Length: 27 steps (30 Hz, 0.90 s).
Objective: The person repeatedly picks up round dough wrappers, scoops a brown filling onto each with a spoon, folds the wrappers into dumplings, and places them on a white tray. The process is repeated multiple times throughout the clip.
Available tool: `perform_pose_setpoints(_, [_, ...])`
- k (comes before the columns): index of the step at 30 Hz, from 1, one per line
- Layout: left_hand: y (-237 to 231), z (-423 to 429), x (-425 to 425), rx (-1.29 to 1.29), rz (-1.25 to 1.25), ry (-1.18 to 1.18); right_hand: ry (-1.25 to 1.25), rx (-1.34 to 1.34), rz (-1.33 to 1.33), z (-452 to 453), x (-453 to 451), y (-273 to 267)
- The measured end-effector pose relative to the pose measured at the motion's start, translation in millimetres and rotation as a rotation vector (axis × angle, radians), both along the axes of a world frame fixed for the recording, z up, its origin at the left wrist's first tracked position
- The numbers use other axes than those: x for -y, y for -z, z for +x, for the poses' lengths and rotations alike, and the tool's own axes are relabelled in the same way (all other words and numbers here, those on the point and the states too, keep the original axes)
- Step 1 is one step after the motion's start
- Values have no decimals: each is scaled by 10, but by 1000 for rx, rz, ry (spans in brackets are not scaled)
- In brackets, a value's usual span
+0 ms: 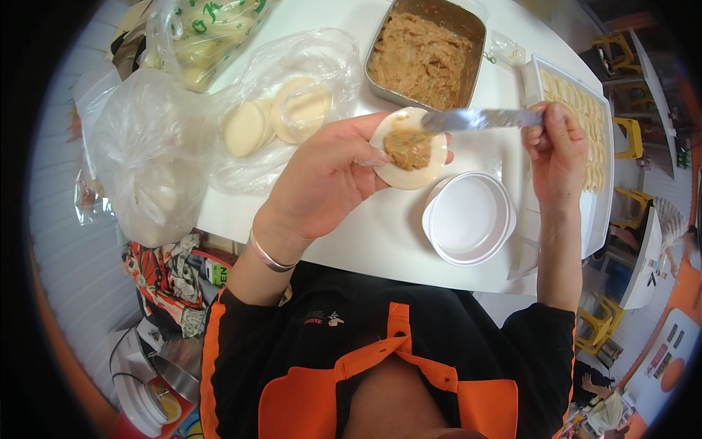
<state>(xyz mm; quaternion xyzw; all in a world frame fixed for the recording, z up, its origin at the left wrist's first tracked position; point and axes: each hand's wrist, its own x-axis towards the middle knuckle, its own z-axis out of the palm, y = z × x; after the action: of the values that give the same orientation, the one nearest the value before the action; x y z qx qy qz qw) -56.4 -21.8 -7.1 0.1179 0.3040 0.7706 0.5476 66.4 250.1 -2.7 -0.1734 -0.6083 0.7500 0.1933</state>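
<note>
A round dumpling wrapper point(408, 178) lies across the fingers of my left hand point(323, 170), its thumb on the near edge. A mound of minced filling point(408, 151) sits in the middle of the wrapper. My right hand point(556, 142) grips one end of a flat metal spatula point(482, 119), whose blurred far end is over the upper edge of the wrapper. Beyond my hands stands a rectangular metal tub point(372, 77) with a large mass of filling point(422, 57). A white round bowl point(469, 217) with nothing in it stands below the wrapper.
Stacked wrappers point(247, 129) lie in a clear plastic bag point(323, 49) left of the tub. Bulky plastic bags point(153, 159) crowd the table's left side. On the right, a white tray point(602, 219) holds rows of dumplings point(595, 142). Yellow stools point(628, 137) and people are farther right.
</note>
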Motion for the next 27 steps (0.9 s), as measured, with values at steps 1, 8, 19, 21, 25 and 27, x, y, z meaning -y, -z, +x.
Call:
perform_pose_setpoints(1, [10, -9, 10, 2, 1, -14, 14, -33, 15, -30, -50, -7])
perform_pose_setpoints(8, [-8, 55, -45, 150, 64, -64, -81, -104, 1119, -322, 10, 33])
perform_pose_setpoints(19, [-40, 171, -166, 303, 183, 32, -161, -348, 1567, 49, 639, -357])
perform_pose_setpoints(21, [-59, 215, -190, 304, 191, 57, -176, -344, 1474, 90, 644, -368])
perform_pose_setpoints(25, [-155, 340, -176, -12, -18, 87, -126, -208, 1187, 183, 660, -404])
perform_pose_setpoints(27, [-190, 449, -180, -224, -60, 74, -92, -175, 1045, 231, 700, -399])
